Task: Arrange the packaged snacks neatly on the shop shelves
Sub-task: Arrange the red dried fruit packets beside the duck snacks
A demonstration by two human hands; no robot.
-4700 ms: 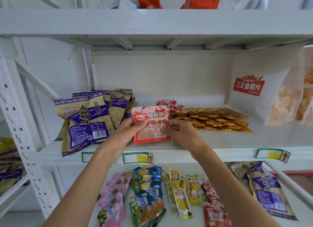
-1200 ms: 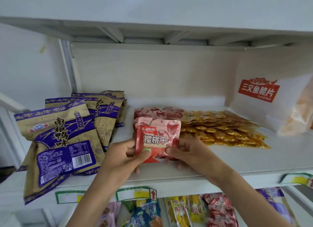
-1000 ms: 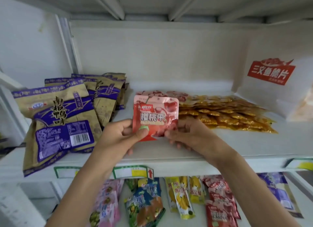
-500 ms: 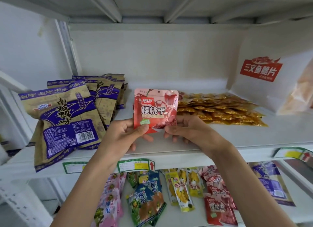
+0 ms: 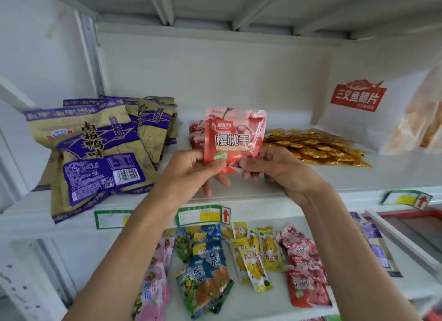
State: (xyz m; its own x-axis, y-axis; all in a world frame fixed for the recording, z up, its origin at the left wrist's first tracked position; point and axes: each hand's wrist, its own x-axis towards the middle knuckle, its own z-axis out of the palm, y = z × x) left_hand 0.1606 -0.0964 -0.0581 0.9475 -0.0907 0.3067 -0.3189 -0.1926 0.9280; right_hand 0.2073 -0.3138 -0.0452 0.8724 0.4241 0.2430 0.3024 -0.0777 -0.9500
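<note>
left hand (image 5: 191, 174): thumb and fingers pinch the lower left corner of the red cherry snack pouch (image 5: 235, 139), centre of frame
right hand (image 5: 277, 170): pinches the pouch's lower right corner, fingers curled behind it; the two hands sit close together, only the pouch bottom between them
pouch in hand: upright, label facing the camera, held above the front of the middle shelf (image 5: 263, 194), not set down
target spot: looks like the small red pouch stack (image 5: 196, 135) just behind and left of the held pouch, same red print, mostly hidden by it
gold sachet pile (image 5: 313, 146): right of centre, lying flat and fanned in overlapping rows, looks arranged
purple-and-tan duck snack bags (image 5: 95, 150): left of frame, overlapping and leaning, front bag hangs over the shelf edge, could use straightening
white fish crisp bag (image 5: 354, 115): upper right, standing against the back, fine as is
lower shelf (image 5: 406, 287): bottom of frame, rows of pink packs (image 5: 155, 282), blue-green packs (image 5: 205, 275), yellow packs (image 5: 253, 258) and more red cherry pouches (image 5: 303, 270), laid flat in loose fans, not squared
price tags (image 5: 203, 215): on the middle shelf's front lip, below the hands
progress guess: mid-task; groups already sorted by kind, this pouch unplaced, duck bags and lower rows need tidying
left to do: set the pouch on its stack, then align the messy groups
</note>
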